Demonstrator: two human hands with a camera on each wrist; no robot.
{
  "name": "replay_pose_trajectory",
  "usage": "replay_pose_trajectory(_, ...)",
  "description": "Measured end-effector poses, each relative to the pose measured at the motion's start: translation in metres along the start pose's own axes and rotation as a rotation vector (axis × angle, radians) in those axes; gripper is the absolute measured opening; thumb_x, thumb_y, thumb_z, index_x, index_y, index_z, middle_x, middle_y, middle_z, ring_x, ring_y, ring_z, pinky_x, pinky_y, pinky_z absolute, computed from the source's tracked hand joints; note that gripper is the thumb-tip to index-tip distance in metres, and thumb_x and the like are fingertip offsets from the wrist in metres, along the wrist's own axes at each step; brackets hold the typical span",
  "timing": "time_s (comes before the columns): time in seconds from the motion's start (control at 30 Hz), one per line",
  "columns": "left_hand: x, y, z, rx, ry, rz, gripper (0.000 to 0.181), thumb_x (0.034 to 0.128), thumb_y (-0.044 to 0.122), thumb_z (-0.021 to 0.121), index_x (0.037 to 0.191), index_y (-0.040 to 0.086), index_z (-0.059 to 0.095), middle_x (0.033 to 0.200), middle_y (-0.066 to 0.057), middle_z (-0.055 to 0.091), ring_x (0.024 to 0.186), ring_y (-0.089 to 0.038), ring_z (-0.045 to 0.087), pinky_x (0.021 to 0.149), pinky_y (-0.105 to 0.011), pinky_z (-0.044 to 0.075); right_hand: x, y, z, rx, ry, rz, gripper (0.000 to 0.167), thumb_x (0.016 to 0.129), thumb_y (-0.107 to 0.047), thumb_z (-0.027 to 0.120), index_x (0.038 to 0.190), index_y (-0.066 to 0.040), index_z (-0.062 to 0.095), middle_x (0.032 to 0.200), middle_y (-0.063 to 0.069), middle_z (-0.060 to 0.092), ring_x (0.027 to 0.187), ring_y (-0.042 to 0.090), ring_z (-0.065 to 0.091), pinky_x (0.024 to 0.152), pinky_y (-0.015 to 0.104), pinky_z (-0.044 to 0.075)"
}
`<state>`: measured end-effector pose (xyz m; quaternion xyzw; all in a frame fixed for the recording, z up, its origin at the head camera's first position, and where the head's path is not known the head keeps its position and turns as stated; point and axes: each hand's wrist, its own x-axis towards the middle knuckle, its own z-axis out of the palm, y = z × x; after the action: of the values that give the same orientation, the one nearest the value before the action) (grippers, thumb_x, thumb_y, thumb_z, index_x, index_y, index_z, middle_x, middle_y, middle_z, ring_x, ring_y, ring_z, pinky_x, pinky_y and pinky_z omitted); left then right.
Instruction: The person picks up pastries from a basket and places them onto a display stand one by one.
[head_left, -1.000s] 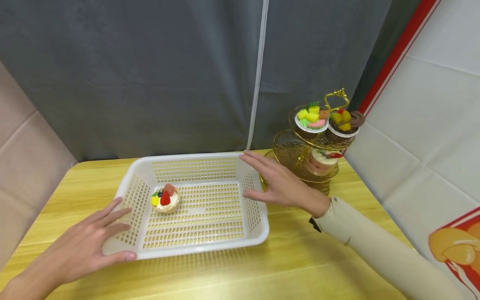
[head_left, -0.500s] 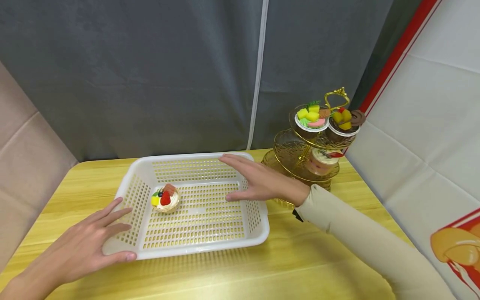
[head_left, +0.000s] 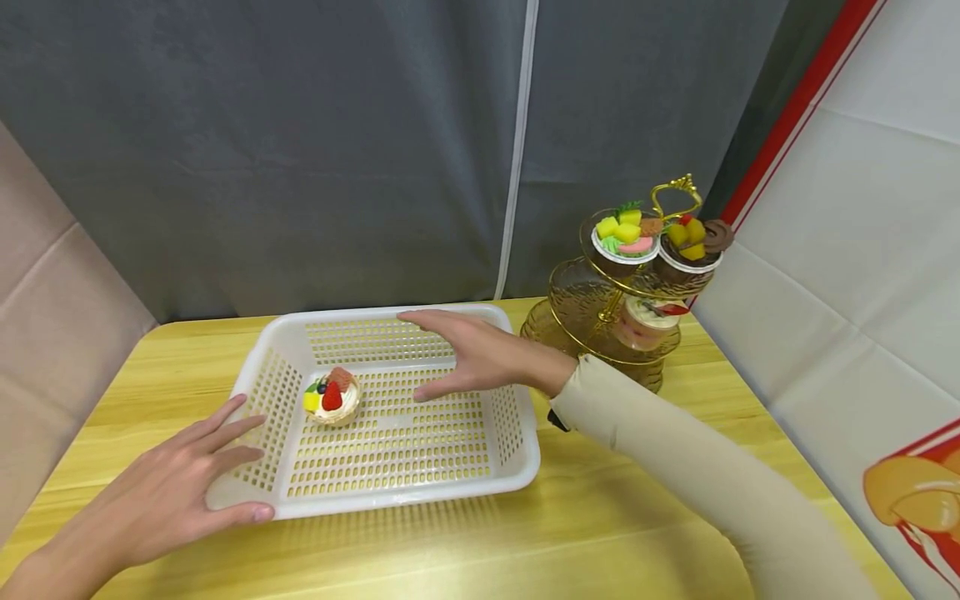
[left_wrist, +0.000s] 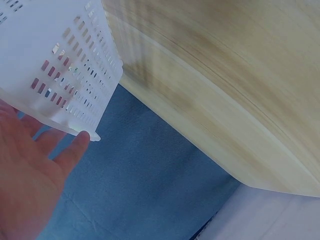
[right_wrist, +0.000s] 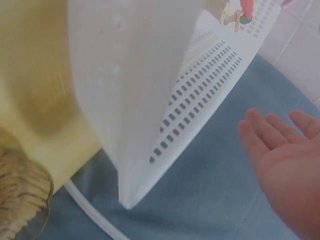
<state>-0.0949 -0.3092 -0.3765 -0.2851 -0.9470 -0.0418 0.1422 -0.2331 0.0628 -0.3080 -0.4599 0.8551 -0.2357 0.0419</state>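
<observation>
A white plastic basket (head_left: 390, 504) with slotted walls stands on the wooden table. Near its left end lies a small tart (head_left: 332, 398) topped with cream, a strawberry and other fruit. My left hand (head_left: 176, 483) rests on the basket's left rim with fingers spread; in the left wrist view the fingertips (left_wrist: 82, 136) touch that rim. Above the basket's right half hovers my right hand (head_left: 480, 354), holding nothing, thumb apart from straight fingers. The right wrist view also has this hand (right_wrist: 285, 155) apart from the basket wall (right_wrist: 130, 90).
Right of the basket stands a gold-trimmed tiered stand (head_left: 600, 312). On its top tier sit a fruit cupcake (head_left: 626, 237) and a chocolate cupcake (head_left: 690, 250); a cream dessert cup (head_left: 645, 321) is below. A grey curtain (head_left: 300, 167) hangs behind the table (head_left: 600, 533).
My right hand has moved left, from the basket's right end to over its interior. The left hand, basket and tart have stayed in place.
</observation>
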Motion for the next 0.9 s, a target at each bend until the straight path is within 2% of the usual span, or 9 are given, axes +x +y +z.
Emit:
replay_pose_trajectory(0.2, 0.001, 0.001, 0.000, -0.004, -0.007, -0.008, 0.064, 0.0702, 0.071, 0.074, 0.103, 0.016, 0.076, 0.136, -0.007, 0.058, 0.148, -0.019, 0.024, 0.080, -0.054, 0.051, 0.014, -0.004, 0.008, 0.071, -0.044, 0.036, 0.097, 0.079, -0.045, 0.083, 0.155, -0.012, 0.033, 0.154, 0.003, 0.042, 0.133, 0.019, 0.050, 0.108, 0.032, 0.040)
replay_pose_trajectory(0.4, 0.001, 0.001, 0.001, 0.003, 0.005, 0.000, 0.064, 0.0694, 0.071, 0.074, 0.101, 0.015, 0.076, 0.135, -0.007, 0.059, 0.147, -0.021, 0.027, 0.080, -0.053, 0.051, 0.023, -0.006, 0.008, 0.097, -0.064, 0.062, 0.097, 0.078, -0.043, 0.084, 0.155, -0.013, 0.033, 0.154, 0.002, 0.042, 0.132, 0.016, 0.051, 0.106, 0.030, 0.041)
replay_pose_trajectory(0.6, 0.000, 0.000, 0.001, -0.007, 0.000, -0.005, 0.064, 0.0693, 0.070, 0.075, 0.102, 0.016, 0.076, 0.136, -0.006, 0.059, 0.148, -0.020, 0.025, 0.081, -0.053, 0.050, 0.030, -0.008, 0.010, 0.095, -0.079, 0.048, 0.098, 0.078, -0.044, 0.084, 0.155, -0.011, 0.033, 0.155, 0.003, 0.042, 0.132, 0.017, 0.051, 0.106, 0.029, 0.041)
replay_pose_trajectory(0.9, 0.000, 0.001, 0.001, -0.003, -0.005, -0.013, 0.064, 0.0697, 0.071, 0.074, 0.102, 0.016, 0.076, 0.136, -0.006, 0.058, 0.148, -0.020, 0.025, 0.082, -0.053, 0.050, 0.042, -0.016, 0.021, 0.107, -0.090, 0.036, 0.097, 0.079, -0.047, 0.082, 0.155, -0.013, 0.033, 0.155, 0.001, 0.040, 0.132, 0.016, 0.051, 0.106, 0.029, 0.040)
